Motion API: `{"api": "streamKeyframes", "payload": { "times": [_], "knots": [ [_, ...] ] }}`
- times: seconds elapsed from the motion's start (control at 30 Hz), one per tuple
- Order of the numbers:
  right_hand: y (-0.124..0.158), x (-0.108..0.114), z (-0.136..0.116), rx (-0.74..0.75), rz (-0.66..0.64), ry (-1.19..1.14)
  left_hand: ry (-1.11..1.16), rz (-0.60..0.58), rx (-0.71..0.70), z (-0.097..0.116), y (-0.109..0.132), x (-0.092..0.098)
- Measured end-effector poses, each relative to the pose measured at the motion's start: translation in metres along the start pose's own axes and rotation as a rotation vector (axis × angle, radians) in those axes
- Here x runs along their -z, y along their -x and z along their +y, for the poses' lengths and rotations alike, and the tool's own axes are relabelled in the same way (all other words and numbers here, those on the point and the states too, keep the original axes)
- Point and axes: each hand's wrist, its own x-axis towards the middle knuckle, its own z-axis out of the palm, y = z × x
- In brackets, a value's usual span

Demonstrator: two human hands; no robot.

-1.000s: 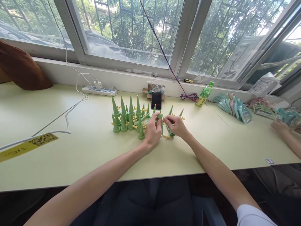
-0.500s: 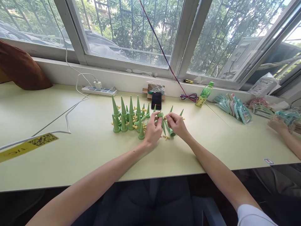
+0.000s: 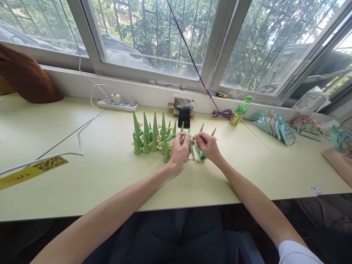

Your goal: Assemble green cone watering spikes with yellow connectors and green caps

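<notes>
Green cones (image 3: 137, 126) stood in a close cluster on the pale table (image 3: 104, 187), most with tips up. Small yellow pegs (image 3: 195, 161) lay among them, some on the bare surface near the front. My left hand (image 3: 179, 150) had thumb and fingers clamped on the wide end of one more cone (image 3: 191, 149), held at a tilt just right of the cluster, narrow tip pointing down. My right hand (image 3: 208, 146) was just beside it, thumb and forefinger pinched together on a small yellow piece (image 3: 194, 138), mostly hidden by the fingertips. Could not tell whether that piece touched the cone.

Behind the cones: dark phone (image 3: 184, 118), by a cardboard box (image 3: 171, 105). Off to the left, a white power strip (image 3: 118, 105) lay along the wall. To the right, a bundle of red and blue wire (image 3: 223, 114), then a green bottle (image 3: 240, 112). Farther right lay wrapped packets (image 3: 286, 130). At that edge a co-worker's hand (image 3: 331, 157) showed, its grip unclear.
</notes>
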Motion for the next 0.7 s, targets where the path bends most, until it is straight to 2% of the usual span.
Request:
{"api": "streamKeyframes", "payload": {
  "times": [0.43, 0.7],
  "knots": [
    [-0.0013, 0.0004, -0.0097, 0.111, 0.029, 0.119, 0.037, -0.066, 0.063, -0.0007, -0.0003, 0.0018],
    [-0.0012, 0.0012, -0.0084, 0.136, 0.016, 0.164, 0.005, -0.097, 0.029, -0.0023, -0.0015, 0.0013]
  ]
}}
